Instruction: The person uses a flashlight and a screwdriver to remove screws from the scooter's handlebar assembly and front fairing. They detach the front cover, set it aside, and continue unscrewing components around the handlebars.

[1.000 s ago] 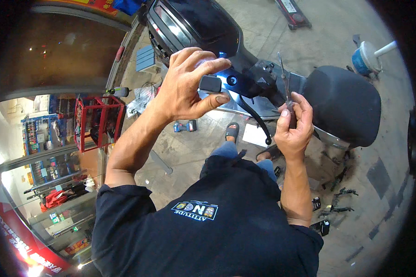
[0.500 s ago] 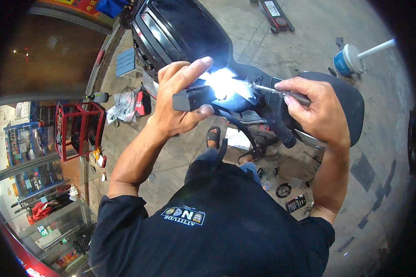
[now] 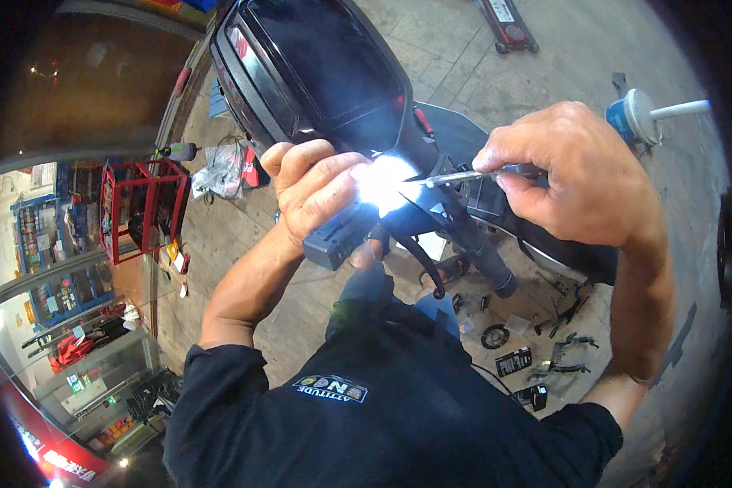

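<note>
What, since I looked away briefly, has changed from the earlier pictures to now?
The right hand swung its thin metal tool from near upright to pointing left, toward a glare that has brightened. The left hand brought its dark block lower in the view. Both hands kept their holds.

white glare [image 3: 386, 185] at centre; edges dark, bent

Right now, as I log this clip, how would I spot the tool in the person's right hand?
Start at the large black scooter across the upper middle, then find the right hand in front of it. The slim metal tool juts leftward from that hand, silvery and narrow, unlike the thick black handlebar grip below or the left hand's boxy dark device.
</note>
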A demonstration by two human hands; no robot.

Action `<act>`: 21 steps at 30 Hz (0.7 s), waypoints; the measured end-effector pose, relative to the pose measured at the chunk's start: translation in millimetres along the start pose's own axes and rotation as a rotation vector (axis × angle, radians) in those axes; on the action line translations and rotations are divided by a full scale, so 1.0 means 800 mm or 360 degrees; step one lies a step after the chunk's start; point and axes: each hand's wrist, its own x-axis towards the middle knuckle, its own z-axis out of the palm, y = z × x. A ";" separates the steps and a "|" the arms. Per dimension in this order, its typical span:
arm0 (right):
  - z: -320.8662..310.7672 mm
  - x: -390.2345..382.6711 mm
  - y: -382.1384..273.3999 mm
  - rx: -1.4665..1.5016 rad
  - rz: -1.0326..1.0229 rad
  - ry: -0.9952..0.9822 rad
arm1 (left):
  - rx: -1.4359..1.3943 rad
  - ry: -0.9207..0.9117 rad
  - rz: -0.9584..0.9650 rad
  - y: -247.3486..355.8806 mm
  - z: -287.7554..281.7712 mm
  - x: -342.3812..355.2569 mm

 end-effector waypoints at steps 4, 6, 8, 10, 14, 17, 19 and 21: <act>-0.009 0.023 0.001 0.0063 0.0008 -0.0094 | -0.0107 0.0097 0.0000 0.000 0.007 -0.001; -0.016 0.033 0.005 0.0146 0.0110 -0.0238 | -0.0064 0.0062 -0.0005 -0.001 0.006 0.000; -0.019 0.042 0.010 0.0282 0.0165 -0.0346 | -0.0036 0.0027 -0.0018 0.000 0.003 0.001; -0.020 0.045 0.015 0.0358 0.0173 -0.0397 | -0.0023 -0.0024 -0.0059 0.000 0.001 0.002; -0.014 0.045 0.020 0.0463 0.0166 -0.0415 | -0.0040 -0.0022 -0.0020 -0.001 -0.001 0.003; -0.012 0.044 0.016 0.0418 0.0114 -0.0362 | -0.0070 -0.0041 -0.0048 0.000 -0.003 0.002; -0.015 0.043 0.009 0.0314 0.0087 -0.0326 | -0.0036 -0.0068 -0.0016 -0.002 -0.003 0.002; -0.019 0.040 -0.001 0.0214 0.0055 -0.0277 | -0.0094 -0.0025 -0.0027 -0.003 -0.003 0.002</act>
